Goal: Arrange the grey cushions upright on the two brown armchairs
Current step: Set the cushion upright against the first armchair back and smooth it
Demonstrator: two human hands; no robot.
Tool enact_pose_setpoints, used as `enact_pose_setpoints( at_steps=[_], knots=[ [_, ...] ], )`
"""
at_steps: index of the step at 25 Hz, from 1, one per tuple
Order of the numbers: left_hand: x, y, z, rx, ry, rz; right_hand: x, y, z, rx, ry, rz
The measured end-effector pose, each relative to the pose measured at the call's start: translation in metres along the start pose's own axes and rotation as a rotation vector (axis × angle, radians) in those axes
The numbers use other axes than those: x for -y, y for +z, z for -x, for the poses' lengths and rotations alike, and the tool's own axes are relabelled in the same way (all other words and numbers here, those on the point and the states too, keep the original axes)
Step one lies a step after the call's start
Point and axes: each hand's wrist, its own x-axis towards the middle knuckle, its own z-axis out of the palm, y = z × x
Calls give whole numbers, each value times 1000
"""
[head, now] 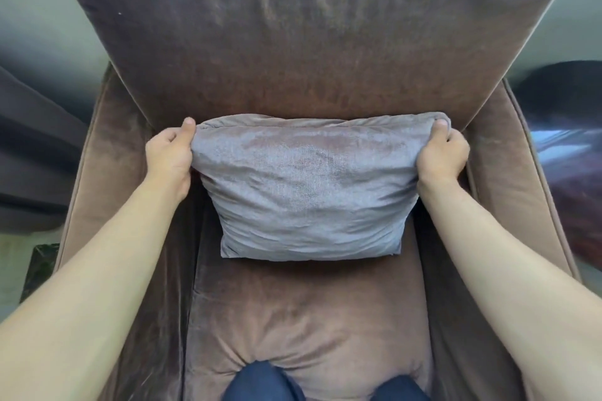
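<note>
The cushion (306, 185) stands on the armchair (293, 52) seat, leaning against the backrest, midway between the armrests. The left hand (169, 153) grips its upper left corner, the right hand (443, 153) its upper right corner.

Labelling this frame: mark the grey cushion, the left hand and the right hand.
grey cushion (309, 185): head view, middle of its front face.
left hand (169, 153): head view, back of the hand.
right hand (443, 155): head view, back of the hand.
</note>
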Motion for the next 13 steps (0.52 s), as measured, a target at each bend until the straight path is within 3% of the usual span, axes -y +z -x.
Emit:
enact_pose_setpoints(
  at_steps=[2,5,7,10,13],
  knots=[
    [-4,0,-1,-56,148,-52,7,2,-3,-46,-34,-68],
    [-12,11,4,-145,226,-108,4,4,-8,-66,-50,-139],
    [-11,12,7,-202,193,-179,-6,1,-10,2,33,-131],
    [-3,-7,12,-81,33,-129,-17,-16,-7,77,144,-103],
    [25,-48,40,-43,-85,-170,-40,-54,16,89,138,-47]
  ],
)
